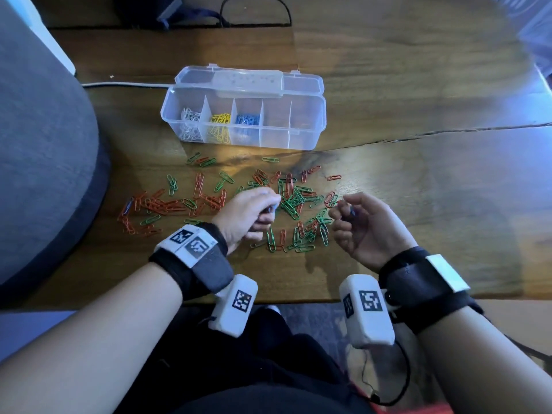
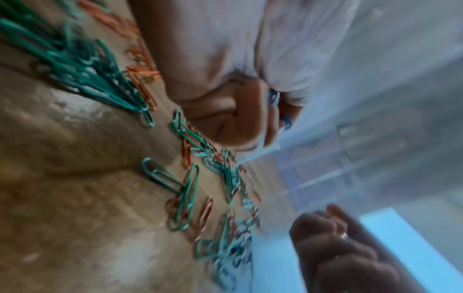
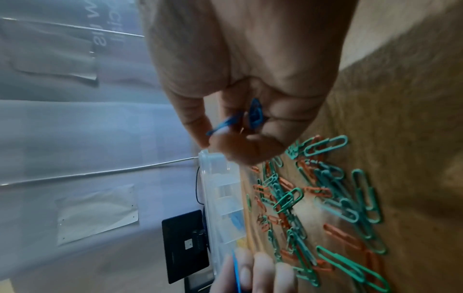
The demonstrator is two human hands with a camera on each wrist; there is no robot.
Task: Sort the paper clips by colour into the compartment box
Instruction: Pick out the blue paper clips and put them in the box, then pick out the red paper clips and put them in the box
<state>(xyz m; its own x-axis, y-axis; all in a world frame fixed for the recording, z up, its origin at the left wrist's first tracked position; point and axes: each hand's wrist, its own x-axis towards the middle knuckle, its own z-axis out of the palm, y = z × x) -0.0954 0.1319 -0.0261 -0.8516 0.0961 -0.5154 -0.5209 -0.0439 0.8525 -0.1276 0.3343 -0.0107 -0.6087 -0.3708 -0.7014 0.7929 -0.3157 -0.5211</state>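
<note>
The clear compartment box (image 1: 307, 135) stands open at the back of the wooden table; its three left cells hold white, yellow and blue clips (image 1: 247, 120), and the two right cells look empty. Green clips (image 1: 291, 204) and orange clips (image 1: 158, 204) lie scattered in front of it. My left hand (image 1: 268, 209) is curled over the pile and grips blue clips (image 2: 274, 99) in its fist. My right hand (image 1: 346, 210) hovers just right of the pile, palm up, its fingers curled round blue clips (image 3: 255, 115).
A grey cushioned seat (image 1: 44, 144) fills the left side. A white cable (image 1: 125, 84) runs behind the box, and a black cord (image 1: 254, 13) lies at the table's far edge. A crack (image 1: 448, 131) crosses the tabletop on the right.
</note>
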